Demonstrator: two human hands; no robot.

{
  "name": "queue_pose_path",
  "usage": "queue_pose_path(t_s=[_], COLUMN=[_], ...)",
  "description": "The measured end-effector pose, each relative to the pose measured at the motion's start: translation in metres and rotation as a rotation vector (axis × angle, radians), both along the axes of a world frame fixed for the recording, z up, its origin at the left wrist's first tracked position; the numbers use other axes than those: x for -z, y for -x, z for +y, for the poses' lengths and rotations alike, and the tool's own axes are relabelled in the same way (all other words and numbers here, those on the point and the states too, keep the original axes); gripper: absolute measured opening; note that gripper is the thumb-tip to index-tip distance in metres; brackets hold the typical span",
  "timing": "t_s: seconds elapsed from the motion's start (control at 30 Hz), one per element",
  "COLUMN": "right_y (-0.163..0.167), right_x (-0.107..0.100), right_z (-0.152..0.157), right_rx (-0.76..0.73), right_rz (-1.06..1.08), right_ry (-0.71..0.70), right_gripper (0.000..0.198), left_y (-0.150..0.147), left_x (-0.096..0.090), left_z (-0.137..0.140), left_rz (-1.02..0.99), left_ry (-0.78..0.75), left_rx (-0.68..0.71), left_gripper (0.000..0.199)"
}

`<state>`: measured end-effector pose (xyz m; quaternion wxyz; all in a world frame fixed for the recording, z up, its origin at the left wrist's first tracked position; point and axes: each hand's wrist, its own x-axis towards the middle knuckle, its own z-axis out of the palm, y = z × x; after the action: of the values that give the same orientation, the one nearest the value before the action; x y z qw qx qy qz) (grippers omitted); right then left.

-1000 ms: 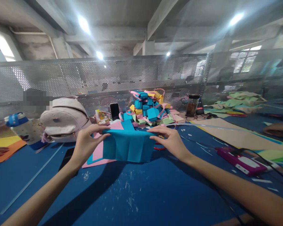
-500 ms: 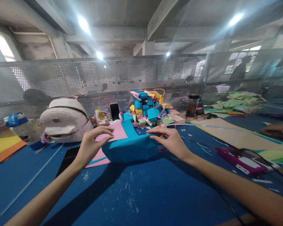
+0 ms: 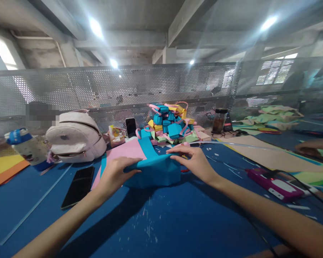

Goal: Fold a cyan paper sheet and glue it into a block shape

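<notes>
A folded piece of blue paper (image 3: 154, 173) stands on its edge on the blue tabletop, and its upper rim is bent over. My left hand (image 3: 117, 175) grips its left end, thumb in front and fingers along the top. At the upper right corner, my right hand (image 3: 195, 161) pinches the rim between thumb and fingers. Behind the fold, a blue paper strip (image 3: 147, 147) lies over a pink sheet (image 3: 125, 150). Something red and yellow, partly hidden, lies behind the right hand.
A pile of small paper boxes (image 3: 168, 123) stands at the back. Left are a black phone (image 3: 78, 187), white backpack (image 3: 75, 138) and bottle (image 3: 29, 148). Right lie a purple device (image 3: 275, 184) with a cable and large paper sheets (image 3: 263, 152); another person's hand (image 3: 316, 146) is beyond.
My left hand has moved right and slightly down, onto the blue paper's end, uncovering the phone. The paper's left end has shifted inward. My right hand has barely moved.
</notes>
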<state>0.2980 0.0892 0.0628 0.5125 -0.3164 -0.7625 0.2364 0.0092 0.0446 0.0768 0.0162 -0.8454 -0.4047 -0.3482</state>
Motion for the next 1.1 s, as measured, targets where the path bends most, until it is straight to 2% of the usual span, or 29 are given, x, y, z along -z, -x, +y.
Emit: queue_pose_path(t_s=[0.1, 0.2, 0.3, 0.37, 0.53, 0.67, 0.9, 1.1], right_y=[-0.001, -0.002, 0.002, 0.006, 0.022, 0.031, 0.036, 0.036], right_x=[-0.001, -0.003, -0.005, -0.006, -0.007, -0.010, -0.018, -0.028], right_z=[-0.001, -0.004, -0.008, -0.011, -0.006, 0.002, 0.008, 0.011], right_rx=[-0.004, 0.063, 0.168, 0.161, 0.009, -0.067, -0.105, -0.120], right_rz=[-0.029, -0.168, -0.343, -0.433, -0.563, -0.592, -0.628, -0.716], right_ry=[-0.083, -0.286, -0.468, -0.519, -0.543, -0.524, -0.542, -0.582], right_gripper=[0.014, 0.015, 0.025, 0.036, 0.050, 0.040, 0.025, 0.022], left_y=[0.000, -0.002, -0.002, -0.002, 0.000, 0.003, 0.006, 0.010], left_x=[-0.003, -0.007, -0.010, -0.011, -0.015, -0.020, -0.032, -0.035], left_z=[0.001, 0.002, 0.003, 0.004, 0.005, 0.003, 0.003, 0.005], left_rz=[0.028, 0.059, 0.108, 0.152, 0.283, 0.367, 0.500, 0.564], left_ry=[0.012, 0.014, 0.007, 0.003, -0.014, -0.056, -0.088, -0.108], left_rx=[0.008, 0.009, 0.004, -0.003, -0.046, -0.081, -0.039, -0.023], left_gripper=[0.026, 0.024, 0.024, 0.024, 0.027, 0.027, 0.029, 0.031])
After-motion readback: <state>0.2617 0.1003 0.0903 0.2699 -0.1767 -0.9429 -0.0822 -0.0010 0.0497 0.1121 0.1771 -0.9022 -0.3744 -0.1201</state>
